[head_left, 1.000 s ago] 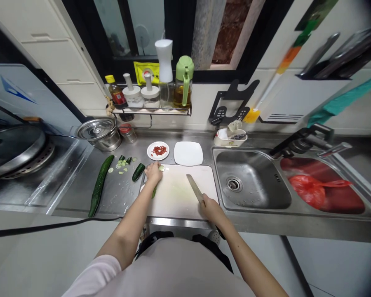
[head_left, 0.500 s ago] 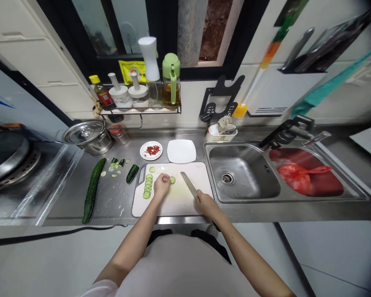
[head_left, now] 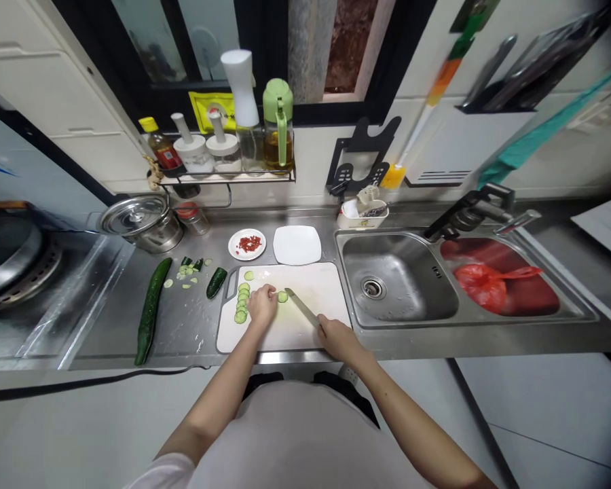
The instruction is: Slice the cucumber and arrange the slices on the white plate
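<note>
My right hand (head_left: 337, 335) grips the handle of a kitchen knife (head_left: 303, 308) above the white cutting board (head_left: 305, 339). The blade's tip is right beside a cucumber slice (head_left: 283, 297). On the slice's left, my left hand (head_left: 263, 305) is closed with its fingers curled together; whatever is between them is hidden. A row of overlapping cucumber slices (head_left: 242, 304) runs down the board just left of that hand, below a single slice (head_left: 249, 275). Off the board's left edge lies a cut piece of cucumber (head_left: 216, 282).
A whole cucumber (head_left: 153, 309) and small cucumber scraps (head_left: 187, 270) lie on the steel counter at left. Behind the board are a plate of chopped red pieces (head_left: 247, 244) and a white square plate (head_left: 297, 244). The sink (head_left: 400, 278) adjoins on the right; a lidded pot (head_left: 147, 223) stands back left.
The knife has swung left, bringing its tip to the cucumber slice. My left hand has drawn slightly left, away from that slice. The whole view has shifted a little.
</note>
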Demonstrator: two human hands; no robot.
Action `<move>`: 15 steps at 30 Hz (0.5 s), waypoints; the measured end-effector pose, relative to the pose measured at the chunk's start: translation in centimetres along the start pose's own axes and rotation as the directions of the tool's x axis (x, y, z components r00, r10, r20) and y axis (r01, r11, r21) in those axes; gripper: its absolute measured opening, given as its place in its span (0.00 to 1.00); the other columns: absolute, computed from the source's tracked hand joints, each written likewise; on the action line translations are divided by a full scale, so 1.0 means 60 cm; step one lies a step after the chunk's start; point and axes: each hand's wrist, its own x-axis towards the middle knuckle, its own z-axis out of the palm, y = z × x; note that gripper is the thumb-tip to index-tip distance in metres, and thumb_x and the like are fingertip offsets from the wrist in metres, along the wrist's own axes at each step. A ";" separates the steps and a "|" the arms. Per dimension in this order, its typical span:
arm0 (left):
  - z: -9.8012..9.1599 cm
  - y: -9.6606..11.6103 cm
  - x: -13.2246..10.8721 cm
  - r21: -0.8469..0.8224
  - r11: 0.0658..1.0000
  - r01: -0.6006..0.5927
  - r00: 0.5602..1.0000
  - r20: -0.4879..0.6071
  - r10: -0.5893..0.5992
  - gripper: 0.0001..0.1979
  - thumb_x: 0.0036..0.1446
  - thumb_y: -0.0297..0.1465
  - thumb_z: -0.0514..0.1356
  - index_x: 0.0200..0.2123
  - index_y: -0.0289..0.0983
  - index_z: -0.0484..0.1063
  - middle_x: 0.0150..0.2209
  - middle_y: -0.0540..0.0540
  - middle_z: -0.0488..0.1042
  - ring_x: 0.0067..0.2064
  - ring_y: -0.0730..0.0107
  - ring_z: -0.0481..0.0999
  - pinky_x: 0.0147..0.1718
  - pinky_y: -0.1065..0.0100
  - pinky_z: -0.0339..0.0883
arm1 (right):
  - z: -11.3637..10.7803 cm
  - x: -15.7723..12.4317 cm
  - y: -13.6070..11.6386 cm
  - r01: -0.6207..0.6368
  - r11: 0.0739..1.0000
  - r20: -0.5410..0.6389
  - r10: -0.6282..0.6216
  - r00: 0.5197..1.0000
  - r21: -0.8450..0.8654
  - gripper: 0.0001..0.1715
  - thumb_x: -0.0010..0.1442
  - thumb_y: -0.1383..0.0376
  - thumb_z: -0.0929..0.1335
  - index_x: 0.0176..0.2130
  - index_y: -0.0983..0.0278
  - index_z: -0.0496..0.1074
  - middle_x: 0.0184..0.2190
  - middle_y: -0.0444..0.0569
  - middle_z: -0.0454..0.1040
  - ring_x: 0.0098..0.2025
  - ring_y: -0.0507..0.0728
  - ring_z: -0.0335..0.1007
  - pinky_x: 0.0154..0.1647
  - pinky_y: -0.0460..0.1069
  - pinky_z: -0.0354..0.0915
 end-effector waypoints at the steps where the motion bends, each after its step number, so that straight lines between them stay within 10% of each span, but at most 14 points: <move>1: 0.000 0.001 0.001 0.008 1.000 0.001 1.000 0.005 -0.001 0.10 0.58 0.34 0.57 0.41 0.46 0.75 0.39 0.49 0.79 0.49 0.56 0.72 0.48 0.58 0.57 | 0.000 -0.002 -0.002 0.008 1.000 0.009 -0.008 1.000 -0.007 0.15 0.67 0.68 0.55 0.48 0.63 0.64 0.42 0.57 0.76 0.43 0.61 0.73 0.34 0.49 0.54; 15: -0.009 0.007 0.009 0.045 0.999 0.012 0.999 0.050 -0.014 0.09 0.58 0.34 0.57 0.40 0.47 0.75 0.39 0.48 0.79 0.50 0.56 0.70 0.48 0.56 0.55 | 0.001 -0.009 -0.007 0.018 0.999 0.052 -0.015 0.999 -0.045 0.14 0.67 0.67 0.56 0.49 0.63 0.65 0.41 0.56 0.76 0.42 0.60 0.73 0.33 0.48 0.54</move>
